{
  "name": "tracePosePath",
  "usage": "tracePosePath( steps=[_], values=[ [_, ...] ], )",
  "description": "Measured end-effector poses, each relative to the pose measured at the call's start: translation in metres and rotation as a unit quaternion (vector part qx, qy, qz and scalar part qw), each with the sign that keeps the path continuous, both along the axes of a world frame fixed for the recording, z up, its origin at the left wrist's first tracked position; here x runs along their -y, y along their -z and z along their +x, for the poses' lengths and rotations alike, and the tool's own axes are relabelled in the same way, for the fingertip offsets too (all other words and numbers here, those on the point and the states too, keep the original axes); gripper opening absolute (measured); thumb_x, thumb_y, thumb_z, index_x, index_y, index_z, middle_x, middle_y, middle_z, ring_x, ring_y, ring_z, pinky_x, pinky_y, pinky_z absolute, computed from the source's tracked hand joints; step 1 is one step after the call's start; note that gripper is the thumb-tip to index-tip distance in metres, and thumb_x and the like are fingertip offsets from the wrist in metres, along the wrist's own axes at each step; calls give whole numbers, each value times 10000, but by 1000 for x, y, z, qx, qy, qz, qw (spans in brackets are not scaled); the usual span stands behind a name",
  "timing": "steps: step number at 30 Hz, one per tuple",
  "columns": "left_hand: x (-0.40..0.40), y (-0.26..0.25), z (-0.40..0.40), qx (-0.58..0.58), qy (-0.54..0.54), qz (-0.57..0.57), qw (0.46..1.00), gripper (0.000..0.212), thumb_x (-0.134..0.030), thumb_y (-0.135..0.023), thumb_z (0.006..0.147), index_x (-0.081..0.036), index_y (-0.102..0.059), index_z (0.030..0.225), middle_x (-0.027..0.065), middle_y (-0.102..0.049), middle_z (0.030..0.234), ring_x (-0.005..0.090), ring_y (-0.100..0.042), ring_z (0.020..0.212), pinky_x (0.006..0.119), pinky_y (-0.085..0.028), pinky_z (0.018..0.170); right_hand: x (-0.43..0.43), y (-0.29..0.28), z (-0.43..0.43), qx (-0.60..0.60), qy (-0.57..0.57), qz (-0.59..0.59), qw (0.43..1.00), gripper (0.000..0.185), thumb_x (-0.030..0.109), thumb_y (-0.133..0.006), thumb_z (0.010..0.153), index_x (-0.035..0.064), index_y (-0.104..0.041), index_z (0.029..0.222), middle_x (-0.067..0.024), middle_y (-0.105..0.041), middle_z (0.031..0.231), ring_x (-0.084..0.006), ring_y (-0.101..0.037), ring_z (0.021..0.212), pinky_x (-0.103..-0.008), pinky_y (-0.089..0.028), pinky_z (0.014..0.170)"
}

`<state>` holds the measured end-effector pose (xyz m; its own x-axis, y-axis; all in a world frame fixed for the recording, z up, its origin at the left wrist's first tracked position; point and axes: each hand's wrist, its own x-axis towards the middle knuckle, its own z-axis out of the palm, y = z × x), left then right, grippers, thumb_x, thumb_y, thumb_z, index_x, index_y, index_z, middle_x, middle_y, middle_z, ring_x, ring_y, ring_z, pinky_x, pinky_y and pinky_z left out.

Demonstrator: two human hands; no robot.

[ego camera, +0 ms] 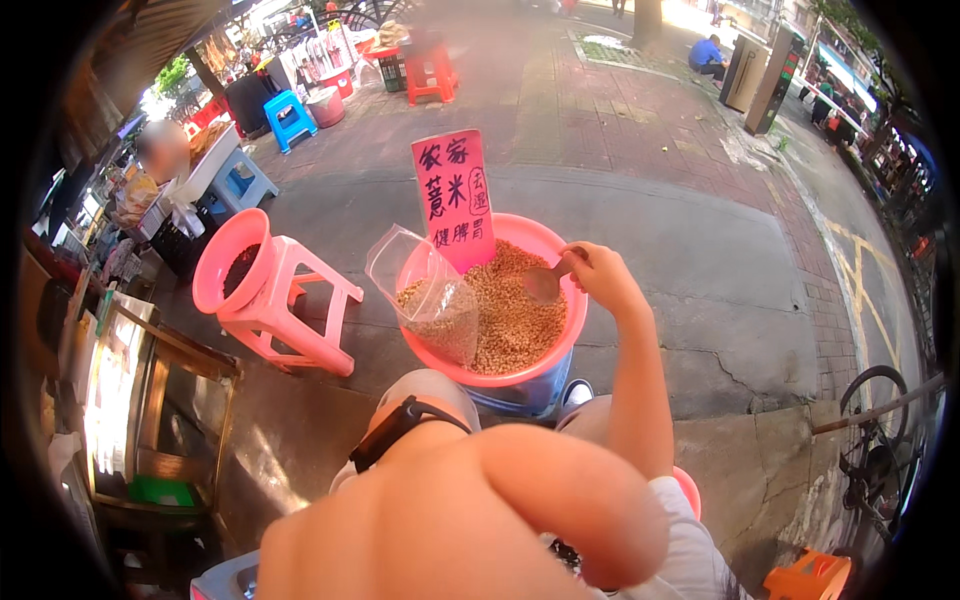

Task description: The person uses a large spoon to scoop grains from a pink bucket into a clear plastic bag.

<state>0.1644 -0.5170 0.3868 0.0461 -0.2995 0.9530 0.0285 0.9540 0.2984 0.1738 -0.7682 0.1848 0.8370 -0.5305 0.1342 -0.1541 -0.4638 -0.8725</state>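
Observation:
My right hand (596, 274) grips the handle of a metal ladle (541, 285). Its bowl rests at the surface of the brown grains (517, 330), which fill a round pink plastic basin (576, 300). Close to the camera and very large, my left hand (450, 517) is raised with its back showing and the thumb pointing right; its fingertips are cut off by the lower edge. A dark band (409, 424) circles that wrist. On the basin's left side a clear plastic bag (442, 315), partly filled with grains, stands with its mouth open. Behind it a pink handwritten sign (454, 199) stands upright.
To the left, a pink stool (292, 315) bears a tilted pink bowl (214, 262) of dark grains. A blue bucket (532, 397) supports the basin. Further off are a blue stool (289, 120), a red stool (431, 71) and people. An orange stool (808, 576) stands lower right.

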Motion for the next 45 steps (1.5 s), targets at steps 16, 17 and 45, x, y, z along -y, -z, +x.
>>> tracePosePath(
  steps=[16,17,45],
  values=[
    [59,23,-68,-126,193,-20,973,193,-202,-457,808,-25,-511,753,71,-497,684,196,-479,556,312,-386,502,9,14,5,-62,-25,-47,997,249,165,-466,808,-30,-574,918,-80,-617,739,-125,-548,601,-252,-455,537],
    [61,25,-71,-129,202,-30,970,190,-199,-462,804,-22,-515,756,72,-495,682,198,-478,552,314,-385,503,6,15,8,-60,-30,-46,997,249,166,-465,808,-29,-575,916,-79,-617,736,-125,-548,599,-252,-456,536],
    [62,38,-121,-134,394,-92,905,196,-104,-422,849,14,-564,915,127,-578,909,272,-556,828,338,-454,688,2,10,5,-55,-16,-41,998,231,177,-482,792,-3,-590,888,-144,-608,761,-242,-580,680,-312,-458,620]
  ],
)
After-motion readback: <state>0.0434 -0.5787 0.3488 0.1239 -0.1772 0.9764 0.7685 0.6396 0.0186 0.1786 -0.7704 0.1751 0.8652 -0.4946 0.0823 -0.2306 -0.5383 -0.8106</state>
